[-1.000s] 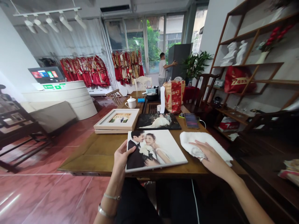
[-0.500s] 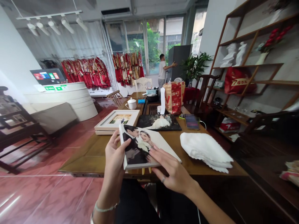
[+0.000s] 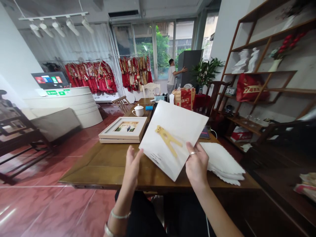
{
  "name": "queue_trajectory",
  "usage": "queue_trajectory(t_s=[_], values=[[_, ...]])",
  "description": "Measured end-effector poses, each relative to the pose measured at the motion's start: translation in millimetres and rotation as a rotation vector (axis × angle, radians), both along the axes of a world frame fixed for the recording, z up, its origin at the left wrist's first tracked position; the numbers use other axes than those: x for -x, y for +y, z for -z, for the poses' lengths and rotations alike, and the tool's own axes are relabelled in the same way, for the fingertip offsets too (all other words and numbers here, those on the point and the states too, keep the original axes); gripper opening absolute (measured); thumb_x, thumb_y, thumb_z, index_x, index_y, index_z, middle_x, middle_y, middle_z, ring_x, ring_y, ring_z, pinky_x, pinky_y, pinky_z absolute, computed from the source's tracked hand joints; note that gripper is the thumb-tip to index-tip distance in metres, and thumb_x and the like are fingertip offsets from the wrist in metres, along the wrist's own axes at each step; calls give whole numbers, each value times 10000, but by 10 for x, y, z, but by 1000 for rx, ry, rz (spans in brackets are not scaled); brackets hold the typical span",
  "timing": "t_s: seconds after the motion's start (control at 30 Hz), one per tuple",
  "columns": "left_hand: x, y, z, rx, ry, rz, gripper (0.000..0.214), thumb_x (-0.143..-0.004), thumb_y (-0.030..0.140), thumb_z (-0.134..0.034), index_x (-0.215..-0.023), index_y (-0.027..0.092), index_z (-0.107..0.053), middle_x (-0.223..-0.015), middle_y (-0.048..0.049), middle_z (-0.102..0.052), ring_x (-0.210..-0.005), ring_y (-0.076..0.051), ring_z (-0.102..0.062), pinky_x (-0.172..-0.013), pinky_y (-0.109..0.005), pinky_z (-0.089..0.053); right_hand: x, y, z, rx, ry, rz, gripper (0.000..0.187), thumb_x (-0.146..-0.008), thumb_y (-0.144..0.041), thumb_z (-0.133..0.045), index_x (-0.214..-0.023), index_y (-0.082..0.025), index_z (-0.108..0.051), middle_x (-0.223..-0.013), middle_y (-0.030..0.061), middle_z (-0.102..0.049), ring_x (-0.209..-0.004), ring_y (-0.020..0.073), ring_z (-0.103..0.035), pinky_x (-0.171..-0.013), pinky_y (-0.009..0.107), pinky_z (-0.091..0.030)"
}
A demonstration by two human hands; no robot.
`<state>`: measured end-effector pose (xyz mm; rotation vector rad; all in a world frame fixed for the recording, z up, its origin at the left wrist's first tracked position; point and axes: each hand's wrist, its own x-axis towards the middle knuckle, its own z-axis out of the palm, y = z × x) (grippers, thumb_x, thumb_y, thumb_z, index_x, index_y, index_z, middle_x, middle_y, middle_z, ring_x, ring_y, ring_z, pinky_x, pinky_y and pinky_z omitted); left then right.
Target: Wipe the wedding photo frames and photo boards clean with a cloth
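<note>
Photo panel (image 3: 183,126) was held off the wooden table (image 3: 98,166), just right of the framed photo (image 3: 124,126) and tilted up, with its plain white back toward the camera. A yellow folding stand (image 3: 168,140) lay flat on that back; the picture side could not be seen.

Right hand (image 3: 196,166) pinched the panel's lower edge, thumb on the white back and fingers curled behind. It bore the weight. Left hand (image 3: 132,168) was flat and loose, fingers spread. Its fingertips were at the panel's edge nearest the framed photo; contact looked light at most.

Folded white towel (image 3: 224,163) lay on the table on the far side of the panel from the framed photo, just beside the right hand. A lidded white cup (image 3: 138,110) stood beyond the framed photo.

Judgement: the step in hand was inspecting or handling the panel's back. Working the stand would call for the left hand to take a firm hold of the edge, freeing the right.
</note>
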<state>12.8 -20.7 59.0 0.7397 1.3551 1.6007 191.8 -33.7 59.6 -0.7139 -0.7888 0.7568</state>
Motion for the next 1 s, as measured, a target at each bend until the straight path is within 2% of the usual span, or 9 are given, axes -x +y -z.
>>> queue_trajectory(t_s=[0.13,0.23,0.37,0.43,0.57,0.63,0.73,0.87,1.0], values=[[-313,-118,252,-20,-252,343,446,-845,308,-618,-1256,186,-498,-1271,-136,-595,-1134,-261,-600,-915,-335,-520,53,16,36,64,265,-124,419,-808,-272,-641,-1204,-156,-569,-1115,75,-685,-1091,269,-604,-964,464,-478],[-421,-147,221,-28,-308,186,327,-897,262,-543,-1213,183,-515,-1217,-112,-641,-1010,-218,-667,-848,-291,-553,1,-95,123,106,195,-238,464,-797,-308,-667,-1227,-179,-549,-1174,85,-658,-1122,276,-585,-944,465,-496],[-251,-99,120,89,-250,127,245,-916,218,-501,-1132,128,-572,-1102,-127,-697,-878,-212,-708,-758,-283,-579,-377,-412,156,269,-276,-535,577,-778,-334,-707,-1296,-194,-496,-1213,123,-637,-1099,287,-605,-962,500,-475],[-95,-79,87,141,-216,155,263,-897,231,-537,-1125,108,-580,-967,-128,-734,-769,-219,-722,-679,-288,-588,-671,-535,160,255,-559,-415,601,-785,-343,-698,-1328,-230,-469,-1275,108,-597,-1150,288,-570,-1014,507,-428],[199,-54,31,194,-143,193,253,-896,218,-522,-1096,78,-588,-795,-117,-747,-601,-201,-710,-498,-239,-547,-1250,-448,290,173,-1173,145,768,-716,-397,-733,-1395,-276,-395,-1454,70,-407,-1330,324,-355,-1126,514,-242],[307,-40,15,220,-128,219,253,-876,209,-549,-1081,69,-594,-762,-117,-745,-574,-201,-705,-479,-232,-535,-1440,-267,421,227,-1388,112,821,-717,-408,-715,-1428,-238,-341,-1443,106,-419,-1335,343,-337,-1105,548,-260],[398,-24,36,245,-116,302,336,-810,258,-649,-1079,62,-602,-756,-128,-744,-585,-224,-711,-505,-258,-550,-1548,2,611,239,-1548,35,644,-751,-268,-620,-1367,-210,-439,-1348,115,-532,-1300,321,-404,-1089,565,-271],[396,-10,117,262,-114,390,363,-783,271,-682,-1077,74,-605,-775,-131,-744,-586,-225,-712,-493,-261,-548,-1515,150,711,218,-1468,116,535,-693,-112,-506,-1206,-227,-603,-1276,67,-600,-1289,295,-425,-1101,545,-257],[335,35,173,279,-103,459,306,-801,219,-657,-1072,84,-613,-778,-121,-746,-569,-205,-704,-482,-243,-535,-1553,126,642,297,-846,365,451,-732,-319,-614,-1151,-153,-635,-1113,132,-682,-1122,367,-570,-966,520,-443]])
